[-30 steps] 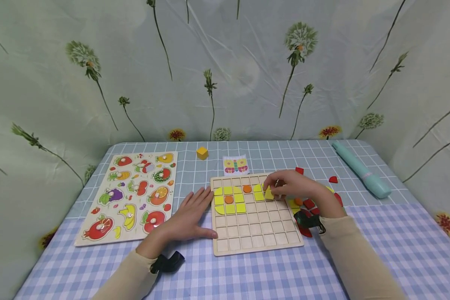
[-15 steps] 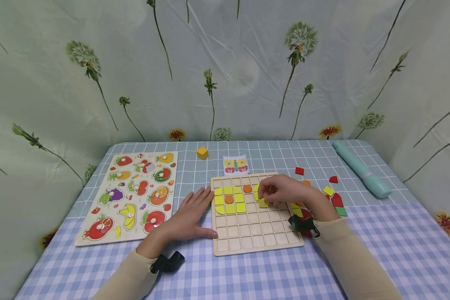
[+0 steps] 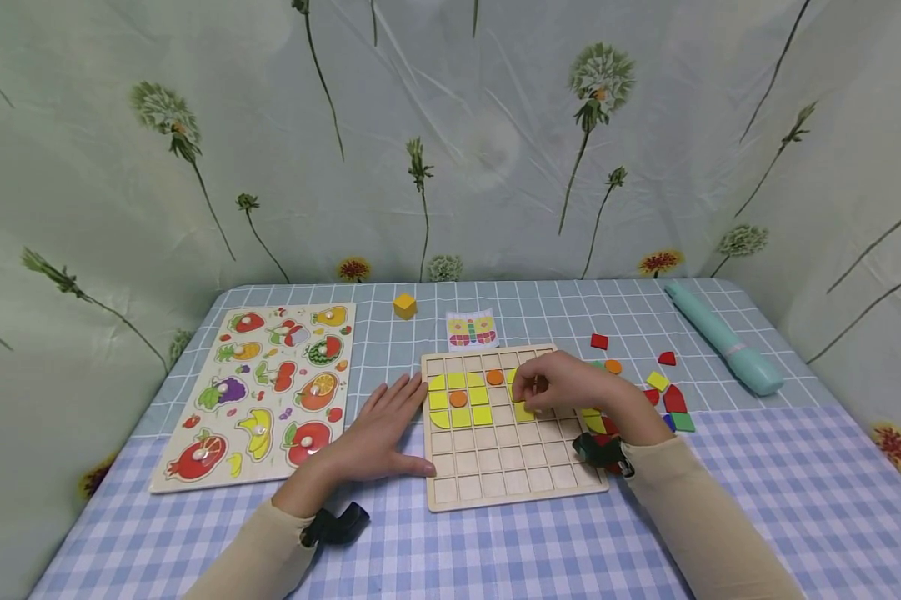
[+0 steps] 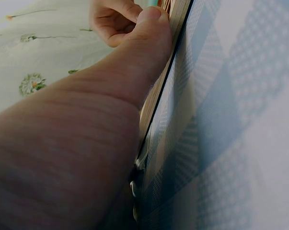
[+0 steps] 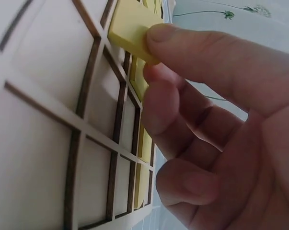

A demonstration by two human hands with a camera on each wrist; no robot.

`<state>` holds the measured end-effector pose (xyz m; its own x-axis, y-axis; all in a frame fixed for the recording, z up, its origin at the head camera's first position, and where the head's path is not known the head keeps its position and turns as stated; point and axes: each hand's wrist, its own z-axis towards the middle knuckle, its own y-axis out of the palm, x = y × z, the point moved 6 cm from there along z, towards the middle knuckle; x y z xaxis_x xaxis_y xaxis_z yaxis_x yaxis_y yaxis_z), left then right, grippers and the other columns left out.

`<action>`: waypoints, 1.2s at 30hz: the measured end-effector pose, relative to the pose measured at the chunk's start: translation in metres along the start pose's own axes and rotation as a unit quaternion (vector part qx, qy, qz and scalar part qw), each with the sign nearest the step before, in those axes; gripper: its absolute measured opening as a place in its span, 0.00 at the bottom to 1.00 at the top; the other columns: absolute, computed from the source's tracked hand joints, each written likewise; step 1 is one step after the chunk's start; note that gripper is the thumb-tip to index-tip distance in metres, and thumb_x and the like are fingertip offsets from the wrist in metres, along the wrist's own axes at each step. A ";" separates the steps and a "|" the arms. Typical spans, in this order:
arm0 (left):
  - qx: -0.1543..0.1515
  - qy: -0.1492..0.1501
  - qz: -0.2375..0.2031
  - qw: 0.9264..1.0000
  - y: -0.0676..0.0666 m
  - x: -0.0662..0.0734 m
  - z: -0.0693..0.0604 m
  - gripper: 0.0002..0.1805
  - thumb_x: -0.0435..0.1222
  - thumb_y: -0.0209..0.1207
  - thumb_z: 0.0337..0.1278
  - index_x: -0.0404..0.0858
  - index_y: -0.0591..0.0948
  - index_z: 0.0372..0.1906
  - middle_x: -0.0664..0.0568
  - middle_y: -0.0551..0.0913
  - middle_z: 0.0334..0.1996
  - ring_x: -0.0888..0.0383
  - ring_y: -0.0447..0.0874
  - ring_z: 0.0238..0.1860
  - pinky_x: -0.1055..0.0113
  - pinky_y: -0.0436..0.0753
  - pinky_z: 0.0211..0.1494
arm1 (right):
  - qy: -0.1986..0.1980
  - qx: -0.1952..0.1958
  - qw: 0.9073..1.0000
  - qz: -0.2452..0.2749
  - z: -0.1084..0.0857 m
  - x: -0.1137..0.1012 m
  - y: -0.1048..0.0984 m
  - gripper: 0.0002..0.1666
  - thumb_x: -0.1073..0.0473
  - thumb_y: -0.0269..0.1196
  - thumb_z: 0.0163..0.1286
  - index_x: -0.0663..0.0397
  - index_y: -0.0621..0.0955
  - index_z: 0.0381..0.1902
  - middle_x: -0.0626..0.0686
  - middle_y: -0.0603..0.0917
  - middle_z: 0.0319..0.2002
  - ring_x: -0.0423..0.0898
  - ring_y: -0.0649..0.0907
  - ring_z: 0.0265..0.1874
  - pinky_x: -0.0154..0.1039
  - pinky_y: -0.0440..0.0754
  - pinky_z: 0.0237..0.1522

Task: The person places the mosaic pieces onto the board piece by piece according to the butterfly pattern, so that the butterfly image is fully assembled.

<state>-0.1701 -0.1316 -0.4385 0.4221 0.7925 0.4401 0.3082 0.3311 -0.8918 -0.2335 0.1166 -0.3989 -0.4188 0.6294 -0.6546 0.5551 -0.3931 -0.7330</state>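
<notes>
A wooden grid board (image 3: 516,483) lies on the table, with yellow tiles (image 3: 483,415) and two orange discs (image 3: 458,399) in its upper cells. My right hand (image 3: 570,385) pinches a yellow square tile (image 5: 134,28) between thumb and finger. In the right wrist view that tile is tilted, one edge at a grid cell. My left hand (image 3: 378,433) lies with straight fingers along the board's left side, fingertips and thumb at its edge. In the left wrist view the left thumb (image 4: 146,33) touches the board's side. My right hand hides some cells.
Loose coloured tiles (image 3: 675,400) lie right of the board. A butterfly picture card (image 3: 472,331) stands behind it, and a yellow cube (image 3: 405,306) is farther back. A fruit puzzle board (image 3: 217,408) is at left, a turquoise folded umbrella-like object (image 3: 720,337) at back right.
My right hand has moved left and slightly nearer with the yellow square tile, bringing it down to a cell one column left. My left hand has stayed in place.
</notes>
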 end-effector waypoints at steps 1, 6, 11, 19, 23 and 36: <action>0.000 -0.001 0.000 1.000 0.000 0.000 0.000 0.66 0.68 0.67 0.44 0.40 0.48 0.81 0.48 0.44 0.82 0.47 0.36 0.83 0.42 0.38 0.82 | 0.002 0.001 1.000 -0.001 0.000 0.000 0.000 0.06 0.65 0.68 0.63 0.46 0.85 0.33 0.45 0.80 0.29 0.41 0.77 0.30 0.32 0.77 0.35; 0.001 -0.001 0.000 1.000 0.000 0.000 0.000 0.67 0.68 0.67 0.43 0.40 0.48 0.81 0.48 0.44 0.82 0.47 0.36 0.83 0.42 0.38 0.82 | 0.009 0.016 1.000 -0.017 0.000 -0.001 -0.002 0.06 0.64 0.69 0.63 0.45 0.86 0.33 0.44 0.80 0.30 0.42 0.77 0.31 0.34 0.77 0.36; 0.002 -0.002 -0.002 1.000 0.000 0.000 -0.001 0.67 0.68 0.67 0.43 0.40 0.48 0.81 0.48 0.44 0.82 0.47 0.36 0.83 0.42 0.38 0.83 | 0.018 0.031 0.999 -0.029 -0.004 0.001 -0.009 0.06 0.63 0.67 0.65 0.45 0.86 0.36 0.44 0.80 0.30 0.42 0.77 0.32 0.34 0.78 0.37; 0.001 -0.001 0.001 1.000 0.001 0.000 -0.001 0.66 0.68 0.66 0.44 0.40 0.48 0.81 0.49 0.44 0.82 0.47 0.36 0.83 0.42 0.38 0.83 | 0.045 0.044 0.998 -0.024 -0.016 0.013 -0.027 0.06 0.61 0.66 0.67 0.47 0.85 0.41 0.46 0.80 0.31 0.44 0.80 0.34 0.37 0.80 0.38; 0.001 -0.002 0.001 1.000 0.000 0.000 -0.001 0.66 0.68 0.67 0.43 0.40 0.48 0.81 0.49 0.44 0.82 0.47 0.35 0.83 0.43 0.38 0.83 | 0.051 0.047 0.997 -0.027 -0.021 0.020 -0.035 0.08 0.61 0.66 0.67 0.49 0.84 0.44 0.47 0.80 0.32 0.44 0.80 0.35 0.37 0.81 0.40; 0.000 -0.003 -0.004 1.000 0.000 0.000 -0.001 0.66 0.68 0.67 0.44 0.40 0.48 0.81 0.48 0.43 0.82 0.47 0.35 0.83 0.42 0.37 0.82 | 0.099 0.059 0.993 -0.025 -0.043 0.047 -0.055 0.13 0.60 0.66 0.67 0.51 0.83 0.50 0.50 0.80 0.36 0.46 0.78 0.37 0.38 0.80 0.39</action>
<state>-0.1696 -0.1320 -0.4381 0.4150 0.7926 0.4467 0.3110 0.3378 -0.8884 -0.2530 0.1965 -0.3814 -0.2886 0.7646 -0.5763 0.4436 -0.4266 -0.7882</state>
